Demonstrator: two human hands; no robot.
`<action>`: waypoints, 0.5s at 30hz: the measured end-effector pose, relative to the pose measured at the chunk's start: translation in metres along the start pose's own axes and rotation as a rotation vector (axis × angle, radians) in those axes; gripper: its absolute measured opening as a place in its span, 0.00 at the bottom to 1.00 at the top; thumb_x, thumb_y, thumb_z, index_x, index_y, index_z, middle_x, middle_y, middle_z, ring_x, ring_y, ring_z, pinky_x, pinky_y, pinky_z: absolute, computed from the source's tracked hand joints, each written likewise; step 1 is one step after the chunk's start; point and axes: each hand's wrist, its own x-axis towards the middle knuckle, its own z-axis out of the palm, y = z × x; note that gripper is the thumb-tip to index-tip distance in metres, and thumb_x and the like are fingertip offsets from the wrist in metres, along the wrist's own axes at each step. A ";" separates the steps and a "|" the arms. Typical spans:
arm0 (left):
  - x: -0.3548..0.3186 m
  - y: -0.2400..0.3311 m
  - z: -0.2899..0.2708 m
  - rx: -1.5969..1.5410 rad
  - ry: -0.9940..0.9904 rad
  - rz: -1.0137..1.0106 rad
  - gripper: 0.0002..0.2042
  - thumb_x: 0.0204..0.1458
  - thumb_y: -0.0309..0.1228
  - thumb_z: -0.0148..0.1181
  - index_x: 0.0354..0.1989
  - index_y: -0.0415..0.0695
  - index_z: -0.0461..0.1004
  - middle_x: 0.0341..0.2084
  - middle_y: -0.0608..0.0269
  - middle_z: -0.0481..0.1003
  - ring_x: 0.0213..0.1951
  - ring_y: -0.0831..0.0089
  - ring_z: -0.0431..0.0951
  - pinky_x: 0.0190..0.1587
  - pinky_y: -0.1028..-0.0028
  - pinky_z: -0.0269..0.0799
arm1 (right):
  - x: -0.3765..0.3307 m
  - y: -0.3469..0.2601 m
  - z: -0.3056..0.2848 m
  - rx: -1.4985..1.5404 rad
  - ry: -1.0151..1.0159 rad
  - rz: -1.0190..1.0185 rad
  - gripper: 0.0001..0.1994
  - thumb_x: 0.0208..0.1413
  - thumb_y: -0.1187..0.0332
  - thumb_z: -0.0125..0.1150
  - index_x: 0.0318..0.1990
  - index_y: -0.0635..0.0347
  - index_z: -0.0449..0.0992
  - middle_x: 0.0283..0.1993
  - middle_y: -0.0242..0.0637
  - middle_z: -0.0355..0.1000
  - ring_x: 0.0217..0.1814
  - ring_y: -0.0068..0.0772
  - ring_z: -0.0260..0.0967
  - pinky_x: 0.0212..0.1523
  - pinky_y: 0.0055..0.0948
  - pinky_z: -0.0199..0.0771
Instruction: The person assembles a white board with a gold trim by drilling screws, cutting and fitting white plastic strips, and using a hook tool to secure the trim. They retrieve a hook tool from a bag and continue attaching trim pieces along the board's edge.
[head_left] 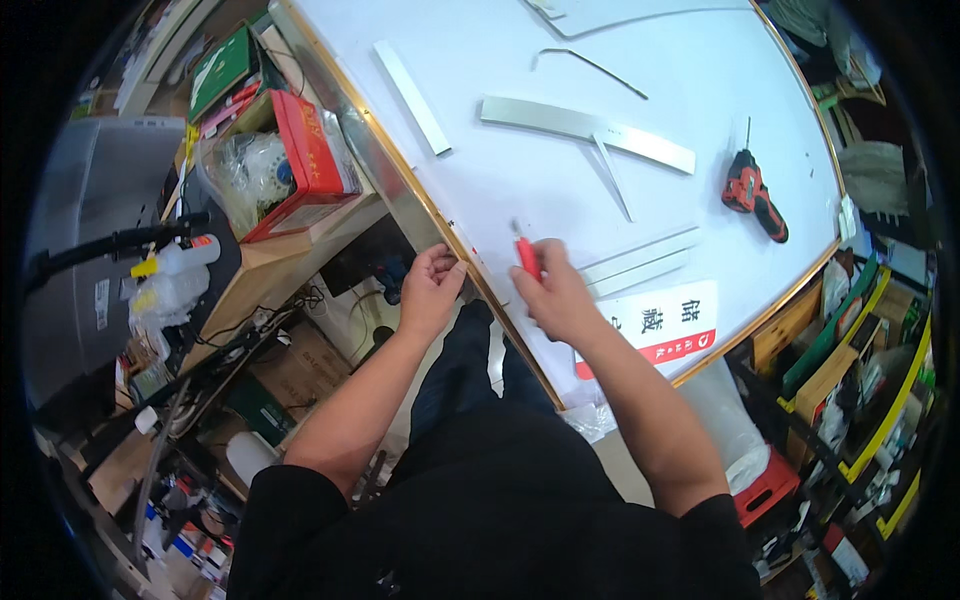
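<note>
My right hand [557, 292] grips a red-handled tool [527, 256] with a short metal tip, held over the white tabletop [480, 190] close to its near left edge. What kind of tool it is I cannot make out. At the brass-coloured table edge, my left hand [432, 292] has its fingers curled and thumb near the forefinger; whatever they pinch, if anything, is hidden. Just beyond my right hand lie thin white strips [645, 262]. A white sign plate [648, 322] with dark characters and a red band rests beside my right forearm.
Farther over lie a wide metal strip [570, 122] with a thin blade-like piece [613, 178] against it, a white bar [412, 98] and a bent dark rod [595, 70]. A red-and-black cordless drill [744, 190] is at right. A red box [305, 160] stands left of the table.
</note>
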 end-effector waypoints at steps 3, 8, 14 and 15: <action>0.001 -0.008 0.005 -0.065 0.051 -0.081 0.22 0.63 0.29 0.63 0.63 0.34 0.68 0.41 0.58 0.80 0.40 0.76 0.80 0.44 0.76 0.76 | 0.020 -0.011 0.025 -0.026 -0.010 -0.159 0.14 0.66 0.64 0.56 0.48 0.68 0.72 0.40 0.58 0.76 0.41 0.59 0.75 0.44 0.49 0.74; 0.003 -0.018 0.004 -0.031 0.044 -0.033 0.23 0.64 0.29 0.62 0.66 0.35 0.67 0.38 0.61 0.81 0.38 0.78 0.80 0.40 0.76 0.76 | 0.030 -0.019 0.042 -0.084 -0.049 -0.189 0.14 0.66 0.66 0.54 0.49 0.70 0.76 0.41 0.62 0.77 0.46 0.65 0.75 0.49 0.51 0.74; 0.003 -0.010 0.005 -0.052 0.021 -0.099 0.20 0.66 0.26 0.59 0.65 0.37 0.69 0.43 0.64 0.80 0.42 0.78 0.79 0.45 0.78 0.76 | 0.036 -0.021 0.051 -0.295 0.015 -0.214 0.14 0.66 0.64 0.55 0.39 0.70 0.75 0.37 0.63 0.76 0.42 0.65 0.74 0.46 0.56 0.73; 0.003 -0.009 0.004 -0.039 0.018 -0.093 0.20 0.66 0.26 0.60 0.65 0.37 0.69 0.43 0.64 0.80 0.42 0.79 0.79 0.45 0.78 0.76 | 0.036 -0.022 0.052 -0.301 0.018 -0.201 0.14 0.65 0.64 0.55 0.39 0.70 0.75 0.37 0.63 0.76 0.42 0.66 0.74 0.45 0.56 0.73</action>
